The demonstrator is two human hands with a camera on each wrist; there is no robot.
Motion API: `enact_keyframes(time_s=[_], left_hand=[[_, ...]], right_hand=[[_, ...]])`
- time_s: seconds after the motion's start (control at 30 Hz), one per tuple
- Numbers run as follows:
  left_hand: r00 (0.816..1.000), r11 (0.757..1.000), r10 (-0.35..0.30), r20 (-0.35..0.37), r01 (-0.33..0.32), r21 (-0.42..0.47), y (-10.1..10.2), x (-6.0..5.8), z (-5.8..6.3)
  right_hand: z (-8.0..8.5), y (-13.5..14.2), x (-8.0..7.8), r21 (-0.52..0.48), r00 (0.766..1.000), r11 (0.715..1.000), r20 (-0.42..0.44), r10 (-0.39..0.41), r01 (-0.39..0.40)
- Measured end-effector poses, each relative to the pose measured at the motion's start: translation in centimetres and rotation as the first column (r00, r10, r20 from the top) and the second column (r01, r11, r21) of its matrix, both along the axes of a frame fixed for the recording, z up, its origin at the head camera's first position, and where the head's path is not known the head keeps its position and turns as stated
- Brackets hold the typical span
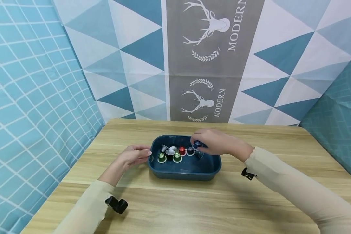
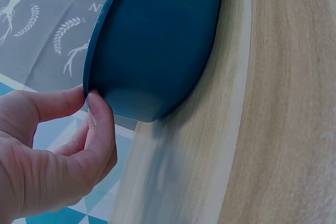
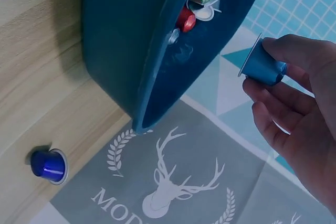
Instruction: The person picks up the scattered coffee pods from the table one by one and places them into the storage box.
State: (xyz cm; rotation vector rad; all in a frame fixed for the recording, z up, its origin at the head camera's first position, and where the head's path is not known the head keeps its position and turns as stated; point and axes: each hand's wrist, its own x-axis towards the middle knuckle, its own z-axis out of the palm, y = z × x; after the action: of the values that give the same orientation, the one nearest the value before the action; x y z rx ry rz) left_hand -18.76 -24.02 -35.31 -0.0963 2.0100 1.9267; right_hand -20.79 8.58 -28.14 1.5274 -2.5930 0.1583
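Note:
A dark blue rectangular basin (image 1: 181, 175) stands on the wooden table with several coffee capsules inside. Toward its left half lie green capsules (image 1: 162, 157), silvery ones and a red capsule (image 1: 182, 150), with a dark one beside it. My left hand (image 1: 133, 155) pinches the basin's left rim between thumb and fingers, clearer in the left wrist view. Over the basin's right part, my right hand (image 1: 212, 142) holds a blue coffee capsule (image 3: 261, 64) between thumb and fingers. Some capsules near that hand are partly hidden by it in the head view.
Outside the basin, a shiny dark blue capsule (image 3: 48, 165) lies on the table (image 3: 31, 77) in the right wrist view. A patterned cloth (image 1: 204, 65) with deer heads hangs behind the table, and blue gridded cloth (image 1: 32, 97) hangs at the left.

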Motion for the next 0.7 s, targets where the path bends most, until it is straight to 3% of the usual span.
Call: enact_keyframes(time_s=[0.2,0.43,0.7], left_hand=[[1.000,1.000,0.007,0.000,-0.007,0.004,0.0,0.1,-0.1],[0.999,0.998,-0.042,-0.028,0.043,0.049,-0.4,0.3,0.1],[1.000,1.000,0.005,-0.007,-0.005,0.003,0.2,0.0,0.0]], right_hand=[[0.4,-1.3,-0.1,0.093,1.000,0.996,0.023,0.007,-0.009],[0.8,-2.9,-0.5,0.189,0.998,0.982,0.069,0.004,-0.017],[1.0,-4.7,-1.2,0.301,0.985,0.954,0.160,-0.058,0.007]])
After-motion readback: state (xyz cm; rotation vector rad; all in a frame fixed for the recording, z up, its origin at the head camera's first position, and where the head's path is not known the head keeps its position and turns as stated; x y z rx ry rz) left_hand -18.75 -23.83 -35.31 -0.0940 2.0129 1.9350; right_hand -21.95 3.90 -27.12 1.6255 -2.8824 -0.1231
